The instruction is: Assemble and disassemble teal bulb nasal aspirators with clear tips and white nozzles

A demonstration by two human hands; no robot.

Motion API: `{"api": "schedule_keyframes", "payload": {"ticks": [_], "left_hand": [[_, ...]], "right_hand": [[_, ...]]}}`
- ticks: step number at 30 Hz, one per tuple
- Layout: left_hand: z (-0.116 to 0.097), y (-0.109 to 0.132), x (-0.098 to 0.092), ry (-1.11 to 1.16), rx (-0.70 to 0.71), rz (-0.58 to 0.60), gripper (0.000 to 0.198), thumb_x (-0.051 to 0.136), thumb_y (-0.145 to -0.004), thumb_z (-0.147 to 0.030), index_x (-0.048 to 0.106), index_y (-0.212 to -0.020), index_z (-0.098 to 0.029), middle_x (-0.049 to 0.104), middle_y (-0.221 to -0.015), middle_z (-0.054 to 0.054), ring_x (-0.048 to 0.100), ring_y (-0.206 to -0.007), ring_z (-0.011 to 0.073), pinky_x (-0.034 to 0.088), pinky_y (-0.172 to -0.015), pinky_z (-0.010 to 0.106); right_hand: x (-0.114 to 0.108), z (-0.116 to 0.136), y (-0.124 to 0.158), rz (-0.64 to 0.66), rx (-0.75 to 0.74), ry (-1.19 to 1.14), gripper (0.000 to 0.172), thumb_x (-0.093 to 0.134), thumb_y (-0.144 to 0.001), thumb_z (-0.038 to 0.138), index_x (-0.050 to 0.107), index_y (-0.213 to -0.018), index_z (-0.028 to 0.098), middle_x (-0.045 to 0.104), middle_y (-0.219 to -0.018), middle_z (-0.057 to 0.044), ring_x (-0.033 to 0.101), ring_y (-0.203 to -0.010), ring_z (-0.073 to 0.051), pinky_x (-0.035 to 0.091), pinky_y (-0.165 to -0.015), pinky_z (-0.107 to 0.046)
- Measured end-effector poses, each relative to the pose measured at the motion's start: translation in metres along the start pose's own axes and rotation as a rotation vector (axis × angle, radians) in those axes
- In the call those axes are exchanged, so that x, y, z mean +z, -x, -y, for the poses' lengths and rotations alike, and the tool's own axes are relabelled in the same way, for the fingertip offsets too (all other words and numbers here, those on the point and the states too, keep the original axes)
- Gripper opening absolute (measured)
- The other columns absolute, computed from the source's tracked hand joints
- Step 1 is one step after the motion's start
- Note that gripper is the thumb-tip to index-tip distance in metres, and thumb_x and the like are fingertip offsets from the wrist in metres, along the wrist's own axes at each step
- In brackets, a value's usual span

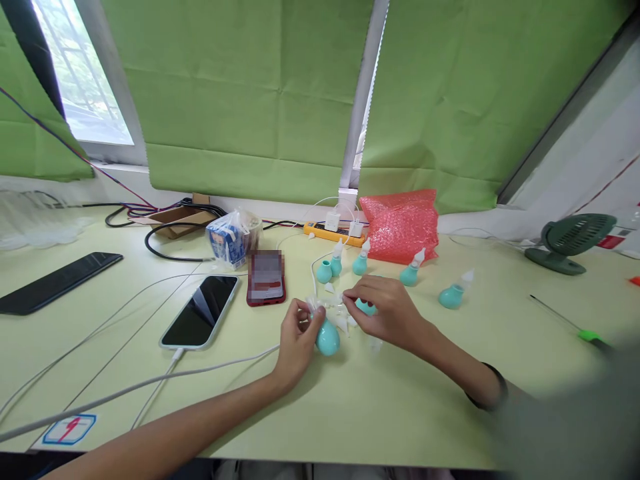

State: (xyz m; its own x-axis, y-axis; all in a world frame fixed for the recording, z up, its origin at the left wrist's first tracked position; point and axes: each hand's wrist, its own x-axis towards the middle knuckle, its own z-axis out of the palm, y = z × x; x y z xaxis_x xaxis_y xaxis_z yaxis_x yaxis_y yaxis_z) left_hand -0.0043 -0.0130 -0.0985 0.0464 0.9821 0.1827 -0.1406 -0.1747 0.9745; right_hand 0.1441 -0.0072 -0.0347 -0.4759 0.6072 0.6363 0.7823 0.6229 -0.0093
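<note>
My left hand [297, 340] grips a teal bulb syringe [328, 338] near its neck, its round end tilted down toward me. Thumb and fingertips of my right hand [387, 305] are pinched together just right of it, over several loose translucent tips [342, 323]. What the pinch holds is too small to make out. Another teal bulb [367, 307] is partly covered by my right hand. Farther back stand a tipped bulb syringe [359, 265], a second one [409, 275] and a bulb without a tip [324, 272]. One more bulb syringe [451, 297] leans at the right.
Behind are a red bubble-wrap bag [400, 223] and an orange power strip [330, 233]. Left lie a red-cased phone [267, 279], a larger phone [201, 312] on a cable, and a wrapped blue box [227, 239]. A green fan [575, 240] and screwdriver [565, 319] are right.
</note>
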Motion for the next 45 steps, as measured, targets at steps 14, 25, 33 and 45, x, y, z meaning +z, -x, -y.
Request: {"api": "schedule_keyframes", "payload": {"ticks": [14,25,33,45], "left_hand": [[-0.002,0.001,-0.001,0.050,-0.072,0.057,0.022,0.039,-0.079,-0.038,0.045,-0.072,-0.017,0.046,-0.064,-0.002,0.045,-0.058,0.0106,0.039,-0.055,0.021],[-0.006,0.012,0.002,-0.383,0.127,0.251,0.009,0.048,-0.069,-0.022,0.050,-0.064,-0.014,0.044,-0.056,-0.003,0.038,-0.053,0.0098,0.032,-0.050,0.019],[-0.009,0.013,0.002,-0.416,0.063,0.318,0.017,0.048,-0.065,-0.019,0.043,-0.050,-0.015,0.032,-0.049,-0.004,0.029,-0.046,0.0075,0.024,-0.042,0.019],[-0.014,0.021,-0.003,-0.534,0.463,0.420,0.014,0.046,-0.070,-0.020,0.044,-0.056,-0.018,0.042,-0.053,-0.001,0.037,-0.049,0.0107,0.031,-0.050,0.022]], "right_hand": [[0.046,-0.030,0.003,0.290,0.045,-0.165,0.013,0.051,-0.072,0.012,0.063,-0.068,0.015,0.059,-0.059,-0.005,0.051,-0.064,-0.015,0.036,-0.055,-0.024],[0.022,0.010,0.002,0.317,0.152,-0.462,0.029,0.047,-0.074,0.029,0.039,-0.050,0.015,0.032,-0.045,0.006,0.029,-0.044,-0.006,0.025,-0.045,-0.020],[0.034,0.008,0.007,0.371,0.257,-0.773,0.031,0.035,-0.072,0.015,0.021,-0.044,0.016,0.017,-0.045,0.006,0.018,-0.044,-0.006,0.017,-0.044,-0.022],[0.037,-0.018,-0.004,0.376,0.484,-0.983,0.033,0.019,-0.077,0.023,0.014,-0.045,0.021,0.012,-0.035,0.007,0.016,-0.031,-0.007,0.021,-0.032,-0.022]]}}
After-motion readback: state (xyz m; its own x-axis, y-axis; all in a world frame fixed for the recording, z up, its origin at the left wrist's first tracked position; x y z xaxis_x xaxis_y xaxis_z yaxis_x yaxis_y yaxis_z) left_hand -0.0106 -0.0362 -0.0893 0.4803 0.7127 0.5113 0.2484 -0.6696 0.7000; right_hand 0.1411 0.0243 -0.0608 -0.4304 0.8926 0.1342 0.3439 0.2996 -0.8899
